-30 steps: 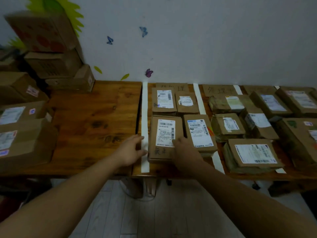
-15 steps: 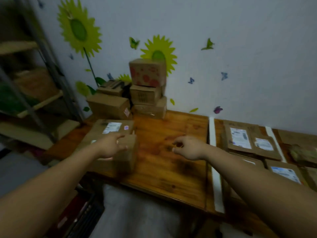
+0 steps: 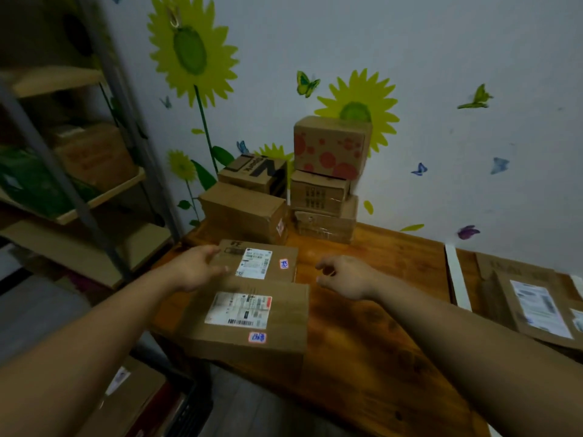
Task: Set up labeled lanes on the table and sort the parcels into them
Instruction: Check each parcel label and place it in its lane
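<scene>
Right hand (image 3: 347, 275) moved nearer far parcel (image 3: 262, 263) at table (image 3: 362, 326) left end, fingers loosely curled, empty; left hand (image 3: 195, 268) laid open on its corner. Stiff carton, judged light; side edges to be gripped.

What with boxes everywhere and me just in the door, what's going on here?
A person is sorting parcels on a wooden table. Their left hand is at the left end of the far parcel, just behind the near parcel. The right hand hovers over bare wood beside them, loosely curled, holding nothing. More boxes are stacked by the wall. To the right, a tape strip marks a lane with sorted parcels in it.
</scene>
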